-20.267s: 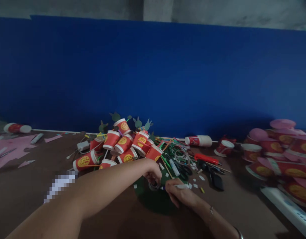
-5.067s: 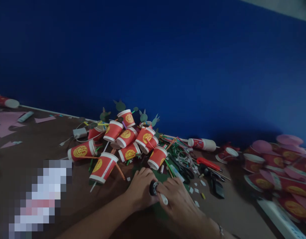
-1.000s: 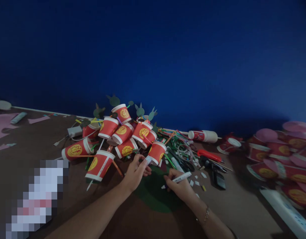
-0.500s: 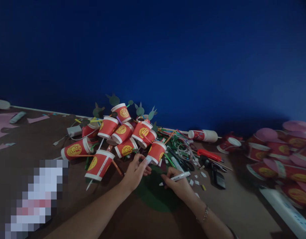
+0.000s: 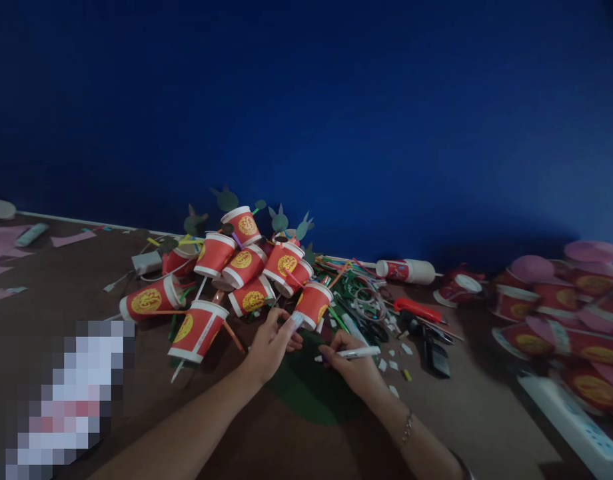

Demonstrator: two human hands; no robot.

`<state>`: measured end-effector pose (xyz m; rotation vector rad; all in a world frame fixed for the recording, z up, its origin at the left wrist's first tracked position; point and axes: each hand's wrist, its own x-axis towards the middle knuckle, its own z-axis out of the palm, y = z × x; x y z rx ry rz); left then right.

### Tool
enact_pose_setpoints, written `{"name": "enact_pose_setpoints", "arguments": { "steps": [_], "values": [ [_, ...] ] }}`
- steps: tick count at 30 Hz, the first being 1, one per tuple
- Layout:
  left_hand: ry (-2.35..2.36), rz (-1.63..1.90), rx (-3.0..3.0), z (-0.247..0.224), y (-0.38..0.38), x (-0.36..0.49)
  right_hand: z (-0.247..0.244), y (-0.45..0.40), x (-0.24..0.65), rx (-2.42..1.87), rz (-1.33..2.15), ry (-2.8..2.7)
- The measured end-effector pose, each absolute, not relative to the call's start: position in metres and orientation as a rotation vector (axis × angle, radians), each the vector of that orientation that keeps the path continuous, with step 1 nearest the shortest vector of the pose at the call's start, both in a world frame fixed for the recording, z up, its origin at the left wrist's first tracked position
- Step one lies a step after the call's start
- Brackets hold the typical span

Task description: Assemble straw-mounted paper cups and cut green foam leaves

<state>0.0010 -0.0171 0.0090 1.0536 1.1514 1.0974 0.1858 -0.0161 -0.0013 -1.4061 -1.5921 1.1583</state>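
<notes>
In the middle, my left hand (image 5: 271, 343) is closed at the lower left side of a red paper cup (image 5: 315, 305) with a yellow round print. A small pale patch shows at its thumb tip; I cannot make out what it is. My right hand (image 5: 349, 357) is closed round a white marker (image 5: 359, 352), held nearly level, its tip pointing left toward the cup. Beneath both hands lies a dark green round sheet (image 5: 311, 400). Beside the held cup, more red paper cups (image 5: 246, 267) with straws are piled up, some topped with green rabbit-shaped cutouts (image 5: 279, 220).
Right of my hands lie tangled straws and strings (image 5: 366, 297), paper scraps (image 5: 405, 349) and a red-handled tool (image 5: 419, 309). Cups with pink tops (image 5: 534, 270) and a white power strip (image 5: 571, 423) stand far right. Pink paper (image 5: 1, 250) lies far left. A blue wall (image 5: 306, 120) rises behind.
My right hand has shifted slightly left and turned the marker more level. My left hand stays at the cup. The whole view has moved a little.
</notes>
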Motion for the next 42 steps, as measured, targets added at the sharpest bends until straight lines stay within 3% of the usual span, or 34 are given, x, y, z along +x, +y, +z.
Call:
{"name": "enact_pose_setpoints", "arguments": {
  "steps": [42],
  "values": [
    [1.165,1.095,1.055,0.0075,-0.0160,0.0008,-0.0034,-0.0159,0.1925,-1.486,1.010,-1.702]
  ]
}}
